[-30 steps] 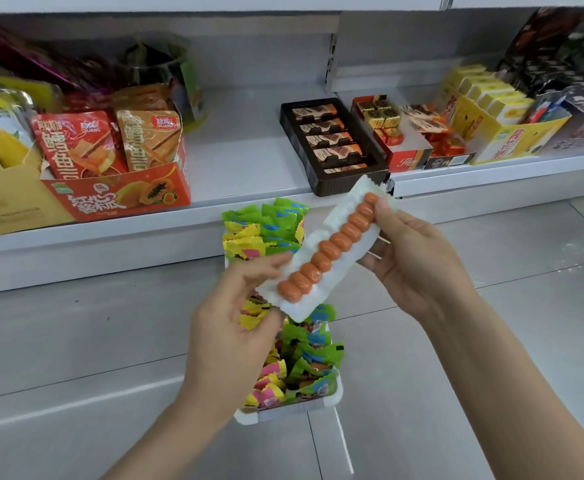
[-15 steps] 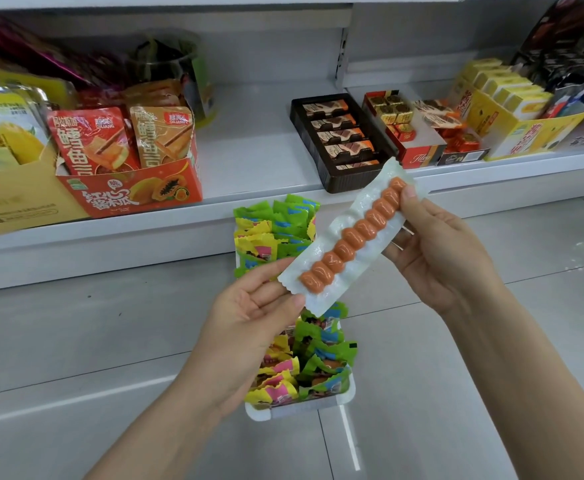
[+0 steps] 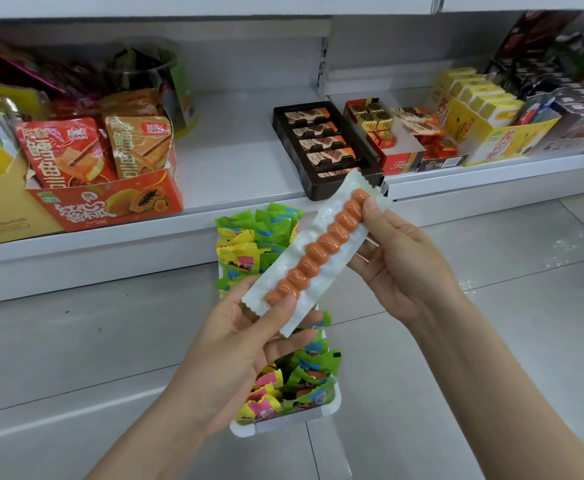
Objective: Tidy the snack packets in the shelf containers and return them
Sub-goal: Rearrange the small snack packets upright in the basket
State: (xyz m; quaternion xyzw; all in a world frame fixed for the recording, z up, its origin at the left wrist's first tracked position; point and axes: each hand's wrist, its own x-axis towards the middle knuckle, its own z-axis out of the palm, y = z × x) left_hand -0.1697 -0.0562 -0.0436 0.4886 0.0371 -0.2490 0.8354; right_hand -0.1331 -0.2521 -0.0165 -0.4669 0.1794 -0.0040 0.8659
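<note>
A long clear packet with a string of orange sausage pieces [image 3: 321, 242] is held slantwise above the floor. My left hand [image 3: 245, 344] pinches its lower end with thumb on top and fingers beneath. My right hand [image 3: 399, 258] pinches its upper end near the shelf edge. Under the packet a white container [image 3: 280, 423] stands on the floor, filled with several green, yellow and pink snack packets [image 3: 256, 233]. Much of the container is hidden behind my left hand and the packet.
The white shelf [image 3: 228, 168] behind holds a red papaya box [image 3: 110, 202] with fish snack bags at left, a dark tray of chocolate bars [image 3: 321, 150] in the middle, and red, yellow and dark boxes at right. Grey floor tiles [image 3: 491, 341] lie all around.
The sausage packet and both hands have shifted slightly right and up in view. The grip at each end is unchanged.
</note>
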